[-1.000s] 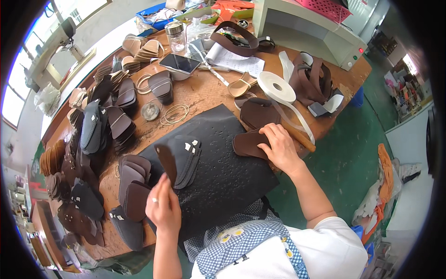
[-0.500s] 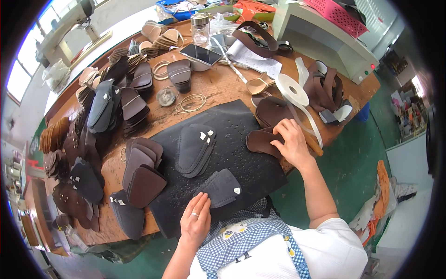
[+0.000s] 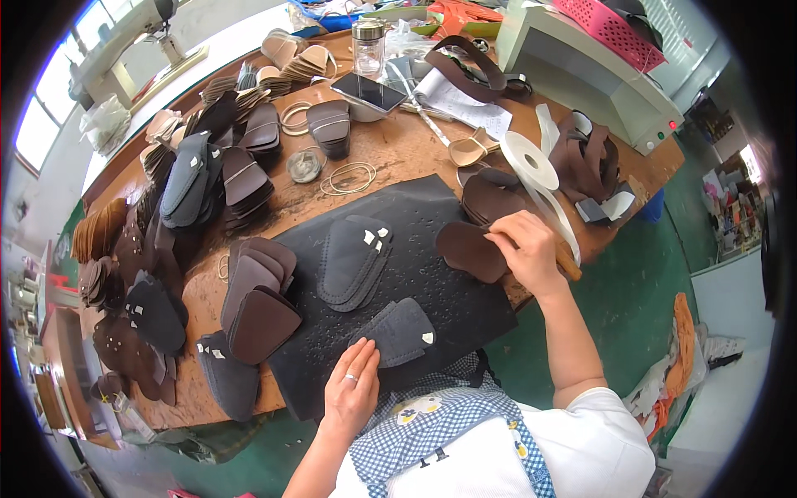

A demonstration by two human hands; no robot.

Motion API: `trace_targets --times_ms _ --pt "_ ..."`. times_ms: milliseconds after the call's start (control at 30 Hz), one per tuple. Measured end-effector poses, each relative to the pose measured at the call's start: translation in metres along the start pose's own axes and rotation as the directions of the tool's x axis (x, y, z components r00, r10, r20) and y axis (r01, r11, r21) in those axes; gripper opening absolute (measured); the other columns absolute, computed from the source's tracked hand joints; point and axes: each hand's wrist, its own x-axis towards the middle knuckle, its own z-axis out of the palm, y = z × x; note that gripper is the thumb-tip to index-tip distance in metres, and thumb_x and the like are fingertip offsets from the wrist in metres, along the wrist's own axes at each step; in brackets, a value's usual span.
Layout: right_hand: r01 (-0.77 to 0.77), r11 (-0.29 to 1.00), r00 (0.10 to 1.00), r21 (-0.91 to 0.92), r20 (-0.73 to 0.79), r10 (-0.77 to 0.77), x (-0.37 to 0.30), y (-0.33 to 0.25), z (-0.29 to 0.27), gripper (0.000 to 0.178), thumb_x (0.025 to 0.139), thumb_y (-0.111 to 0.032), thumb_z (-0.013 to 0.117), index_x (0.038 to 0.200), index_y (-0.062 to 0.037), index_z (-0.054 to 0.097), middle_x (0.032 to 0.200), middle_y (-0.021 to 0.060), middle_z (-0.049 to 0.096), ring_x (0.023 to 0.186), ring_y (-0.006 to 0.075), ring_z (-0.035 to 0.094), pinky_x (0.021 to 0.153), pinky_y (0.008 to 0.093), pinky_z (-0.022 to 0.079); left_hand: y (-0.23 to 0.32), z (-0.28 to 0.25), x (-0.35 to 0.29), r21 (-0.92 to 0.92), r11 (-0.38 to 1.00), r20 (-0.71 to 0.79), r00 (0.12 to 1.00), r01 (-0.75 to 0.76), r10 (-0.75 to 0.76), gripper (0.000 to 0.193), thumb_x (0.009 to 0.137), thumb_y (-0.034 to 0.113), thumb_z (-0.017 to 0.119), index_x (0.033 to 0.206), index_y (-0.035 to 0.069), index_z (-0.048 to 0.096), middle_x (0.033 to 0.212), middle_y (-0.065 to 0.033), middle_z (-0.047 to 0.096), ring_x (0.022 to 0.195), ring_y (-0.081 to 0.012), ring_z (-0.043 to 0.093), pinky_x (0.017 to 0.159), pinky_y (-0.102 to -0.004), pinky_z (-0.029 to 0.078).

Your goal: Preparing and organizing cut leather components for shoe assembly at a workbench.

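My right hand (image 3: 529, 253) pinches the right end of a rounded brown leather piece (image 3: 469, 251) over the right side of a pitted black mat (image 3: 465, 303). More brown leather pieces (image 3: 490, 197) lie just beyond it. Flat and with fingers extended, my left hand (image 3: 352, 388) rests at the near edge of the mat. Its fingertips touch a small stack of dark grey leather pieces (image 3: 400, 325) bearing a white tag. Farther up the mat sits another stack of dark grey stitched pieces (image 3: 352, 261) with white tags.
Stacked brown pieces (image 3: 264, 325) stand left of the mat, with bundled leather pieces (image 3: 246, 180) beyond. A white tape roll (image 3: 529, 160) and brown straps (image 3: 585, 162) lie at the right. Farther back are a phone (image 3: 369, 92), a glass jar (image 3: 368, 50) and a grey machine (image 3: 594, 70).
My right thumb and fingers have closed on the end of the brown leather piece, which has shifted and shows more of its face. My left hand stays by the grey stack.
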Motion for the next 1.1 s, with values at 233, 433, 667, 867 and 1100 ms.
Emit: trace_targets --times_ms 233,433,667,867,1100 --pt "0.022 0.994 0.977 0.107 0.208 -0.044 -0.004 -0.004 0.040 0.015 0.084 -0.012 0.077 0.091 -0.0027 0.068 0.088 0.0091 0.066 0.087 0.0289 0.065 0.081 0.0406 0.052 0.000 0.002 -0.004 0.017 1.000 -0.011 1.000 0.017 -0.016 0.033 0.078 -0.014 0.069 0.111 -0.009 0.071 0.123 -0.0208 0.070 0.120 -0.0380 0.067 0.102 -0.0445 0.056" --pt "-0.293 0.950 0.912 0.110 0.330 0.243 -0.010 -0.026 0.023 0.023 0.078 -0.013 0.083 0.091 -0.0024 0.067 0.088 0.0076 0.065 0.089 0.0278 0.062 0.082 0.0405 0.052 0.002 0.002 -0.005 0.021 1.000 0.004 1.000 0.013 -0.013 0.036 0.078 -0.015 0.068 0.113 -0.008 0.071 0.124 -0.0210 0.070 0.122 -0.0384 0.066 0.104 -0.0452 0.055" --pt "-0.169 0.980 0.957 0.102 0.254 0.138 -0.013 -0.038 0.026 0.021 0.079 -0.003 0.081 0.088 -0.0016 0.062 0.088 0.0090 0.066 0.089 0.0253 0.065 0.083 0.0383 0.053 -0.007 -0.009 -0.006 0.120 0.992 -0.006 1.000 0.030 -0.030 0.039 0.078 -0.012 0.069 0.116 -0.006 0.071 0.126 -0.0218 0.069 0.124 -0.0395 0.064 0.104 -0.0464 0.054" --pt "-0.196 0.960 0.981 0.200 0.024 0.195 0.008 -0.065 0.010 0.014 0.085 0.006 0.071 0.089 -0.0009 0.059 0.097 0.0122 0.073 0.096 0.0260 0.071 0.092 0.0361 0.054 0.003 -0.006 -0.022 0.166 0.984 -0.067 0.996 0.070 -0.059 0.040 0.079 -0.004 0.074 0.119 -0.001 0.071 0.132 -0.0186 0.066 0.126 -0.0371 0.062 0.109 -0.0517 0.048" --pt "-0.479 0.586 0.862 0.654 0.478 0.171 0.011 -0.093 0.032 0.015 0.096 0.004 0.066 0.111 0.0002 0.067 0.100 0.0002 0.067 0.095 0.0064 0.062 0.086 0.0236 0.050 0.003 0.000 -0.048 0.257 0.957 -0.167 0.981 0.137 -0.095 0.042 0.073 -0.001 0.078 0.114 0.005 0.076 0.113 -0.0090 0.066 0.104 -0.0260 0.064 0.103 -0.0480 0.051"
